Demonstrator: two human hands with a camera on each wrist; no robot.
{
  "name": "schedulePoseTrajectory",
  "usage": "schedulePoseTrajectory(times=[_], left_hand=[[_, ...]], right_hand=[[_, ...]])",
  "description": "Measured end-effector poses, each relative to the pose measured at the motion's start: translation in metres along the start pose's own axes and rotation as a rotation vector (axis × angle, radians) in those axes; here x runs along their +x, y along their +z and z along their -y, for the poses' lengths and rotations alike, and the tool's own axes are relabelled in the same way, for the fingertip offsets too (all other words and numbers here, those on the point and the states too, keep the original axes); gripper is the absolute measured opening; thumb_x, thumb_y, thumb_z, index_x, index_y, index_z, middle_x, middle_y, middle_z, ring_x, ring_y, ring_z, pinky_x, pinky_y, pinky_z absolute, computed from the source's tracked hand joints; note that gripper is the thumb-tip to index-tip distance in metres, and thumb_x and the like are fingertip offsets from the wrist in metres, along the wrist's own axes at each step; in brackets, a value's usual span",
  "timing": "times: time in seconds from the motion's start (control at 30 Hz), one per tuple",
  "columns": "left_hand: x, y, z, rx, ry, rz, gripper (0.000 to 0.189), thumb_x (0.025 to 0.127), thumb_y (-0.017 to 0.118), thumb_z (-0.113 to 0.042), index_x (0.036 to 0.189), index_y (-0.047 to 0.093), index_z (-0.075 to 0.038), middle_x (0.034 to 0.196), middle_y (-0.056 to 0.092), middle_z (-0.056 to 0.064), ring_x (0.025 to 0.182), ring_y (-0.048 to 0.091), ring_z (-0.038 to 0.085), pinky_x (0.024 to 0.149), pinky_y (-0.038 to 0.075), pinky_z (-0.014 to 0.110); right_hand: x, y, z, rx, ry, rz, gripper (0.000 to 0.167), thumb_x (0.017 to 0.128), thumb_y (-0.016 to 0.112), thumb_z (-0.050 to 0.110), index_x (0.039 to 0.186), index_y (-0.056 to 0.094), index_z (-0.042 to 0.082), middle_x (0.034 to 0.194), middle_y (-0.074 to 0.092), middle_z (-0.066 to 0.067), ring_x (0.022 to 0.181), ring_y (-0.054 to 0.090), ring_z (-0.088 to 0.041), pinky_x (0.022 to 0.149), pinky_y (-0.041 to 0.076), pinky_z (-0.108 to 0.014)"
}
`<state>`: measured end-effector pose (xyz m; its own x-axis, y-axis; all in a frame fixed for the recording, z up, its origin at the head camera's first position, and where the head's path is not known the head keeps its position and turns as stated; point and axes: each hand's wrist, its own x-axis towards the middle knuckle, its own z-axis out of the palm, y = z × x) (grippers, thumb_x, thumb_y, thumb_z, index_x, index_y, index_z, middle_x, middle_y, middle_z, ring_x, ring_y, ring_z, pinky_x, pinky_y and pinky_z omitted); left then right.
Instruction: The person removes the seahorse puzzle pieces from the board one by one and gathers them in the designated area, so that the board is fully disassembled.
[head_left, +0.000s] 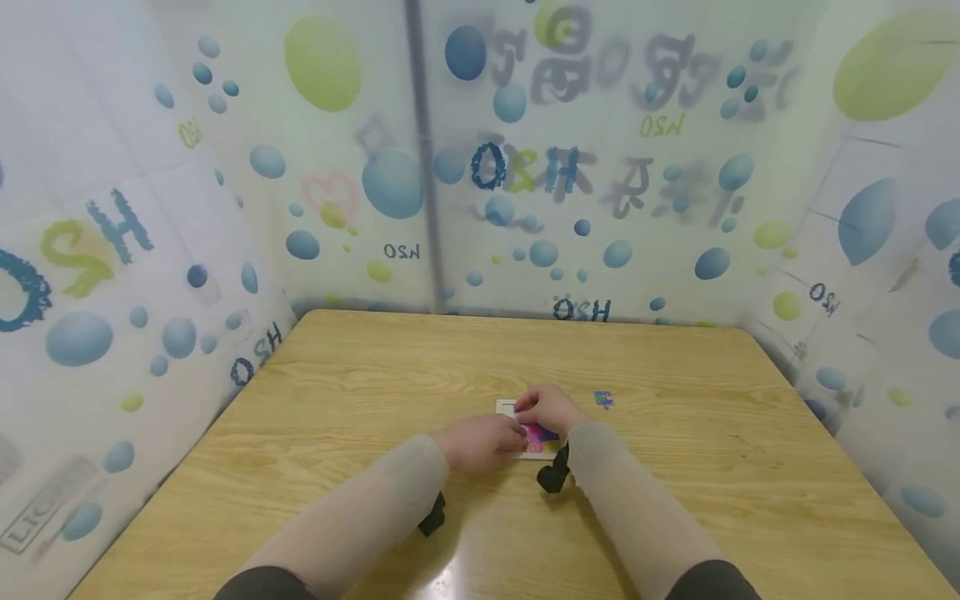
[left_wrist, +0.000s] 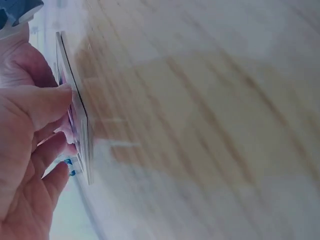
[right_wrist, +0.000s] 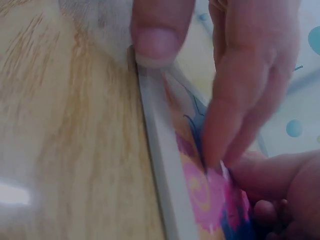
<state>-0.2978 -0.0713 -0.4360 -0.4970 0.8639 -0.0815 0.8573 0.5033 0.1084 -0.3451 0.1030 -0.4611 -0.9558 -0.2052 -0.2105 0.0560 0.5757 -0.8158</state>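
A small jigsaw puzzle in a pale-rimmed tray (head_left: 506,407) lies on the table, with pink, blue and orange printing. My left hand (head_left: 483,442) is at its left side; in the left wrist view the thumb (left_wrist: 55,102) rests at the tray's edge and the other fingers are slightly bent. Over the upper part reaches my right hand (head_left: 553,408). Its thumb (right_wrist: 159,42) touches the rim in the right wrist view, while its fingers point down onto the pink puzzle area (right_wrist: 202,192). Whether a piece lies under the fingertips is hidden.
One loose blue-purple jigsaw piece (head_left: 603,399) lies on the wooden table (head_left: 390,367), to the right of the tray. Printed curtains (head_left: 352,250) hang behind the table and along both sides. Black straps with small devices (head_left: 553,475) sit at the wrists.
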Motion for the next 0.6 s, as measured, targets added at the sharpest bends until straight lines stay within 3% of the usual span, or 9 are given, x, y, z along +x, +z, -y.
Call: schedulePoseTrajectory(times=[0.2,0.37,0.6], left_hand=[[0.0038,-0.0012,-0.0001,-0.075,-0.039,0.051,0.04,0.103,0.047,-0.021,0.141,0.05,-0.01,0.147,0.044,0.003,0.136,0.038,0.016,0.112,0.029,0.029],[0.0048,0.0001,-0.0005,-0.046,-0.058,0.095,0.041,0.104,0.044,-0.021,0.144,0.046,-0.013,0.15,0.039,0.002,0.139,0.033,0.016,0.113,0.026,0.028],[0.0074,0.004,-0.0023,-0.039,-0.048,0.087,0.042,0.103,0.045,-0.02,0.144,0.044,-0.009,0.149,0.04,0.005,0.138,0.034,0.018,0.113,0.026,0.028]], right_hand=[[-0.004,0.0006,0.0035,0.02,0.016,0.004,0.011,0.085,0.073,0.009,0.096,0.071,0.007,0.091,0.067,-0.003,0.083,0.059,-0.018,0.076,0.05,-0.03],[-0.0059,-0.0001,0.0066,0.046,0.014,0.002,0.01,0.084,0.072,0.005,0.095,0.07,0.005,0.091,0.066,-0.005,0.081,0.059,-0.017,0.074,0.049,-0.028],[-0.0005,-0.0011,0.0029,0.06,0.015,0.035,0.011,0.084,0.069,-0.002,0.094,0.068,0.002,0.089,0.065,-0.006,0.079,0.059,-0.017,0.07,0.05,-0.025]])
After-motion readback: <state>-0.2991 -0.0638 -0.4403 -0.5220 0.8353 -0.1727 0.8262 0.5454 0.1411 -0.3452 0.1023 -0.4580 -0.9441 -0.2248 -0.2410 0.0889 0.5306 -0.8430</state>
